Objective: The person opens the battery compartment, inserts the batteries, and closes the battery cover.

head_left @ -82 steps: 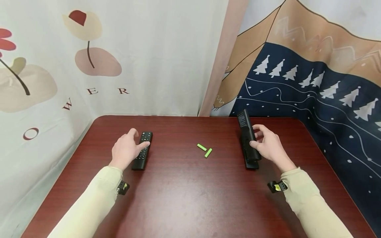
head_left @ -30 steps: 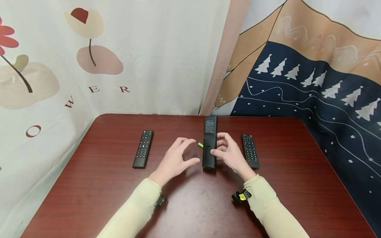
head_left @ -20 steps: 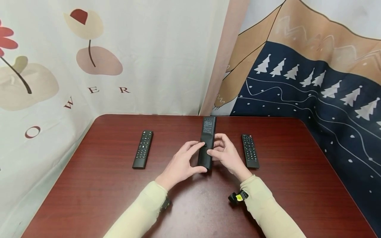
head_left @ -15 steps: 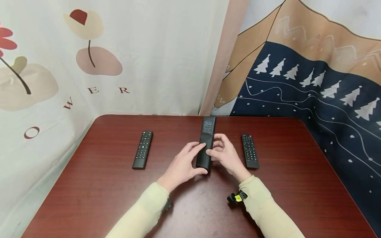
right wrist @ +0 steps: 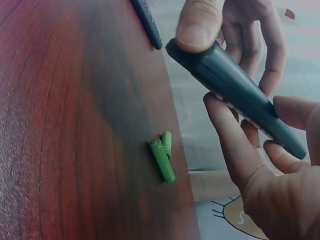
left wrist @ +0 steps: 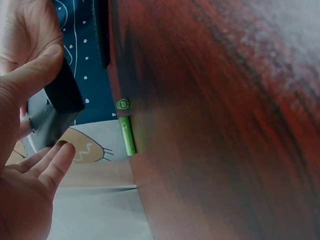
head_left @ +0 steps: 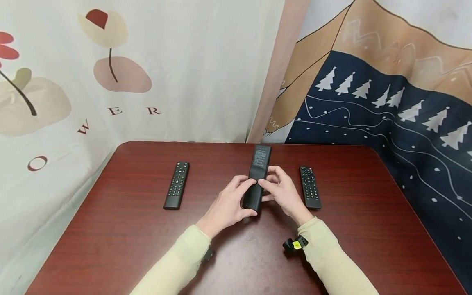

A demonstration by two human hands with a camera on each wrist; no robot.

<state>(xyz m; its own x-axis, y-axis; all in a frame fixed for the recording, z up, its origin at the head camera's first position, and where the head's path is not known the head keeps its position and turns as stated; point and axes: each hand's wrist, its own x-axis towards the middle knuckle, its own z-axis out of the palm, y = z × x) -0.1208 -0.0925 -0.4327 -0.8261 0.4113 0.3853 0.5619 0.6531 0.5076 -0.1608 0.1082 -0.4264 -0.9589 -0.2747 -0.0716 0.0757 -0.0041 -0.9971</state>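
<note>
Our left hand [head_left: 225, 203] and right hand [head_left: 283, 191] are gripping a black remote [head_left: 260, 159] above the table [head_left: 243, 262]. A left remote [head_left: 177, 186] and a right remote [head_left: 310, 188] are lying on either side. In the head view, we are hiding two green batteries [right wrist: 161, 162] behind it and our hands

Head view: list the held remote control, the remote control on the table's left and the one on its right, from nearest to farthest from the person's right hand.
1. Held remote control: touching the right hand, in the middle.
2. Right remote control: on the table, to that hand's right.
3. Left remote control: on the table, beyond the left hand.
</note>
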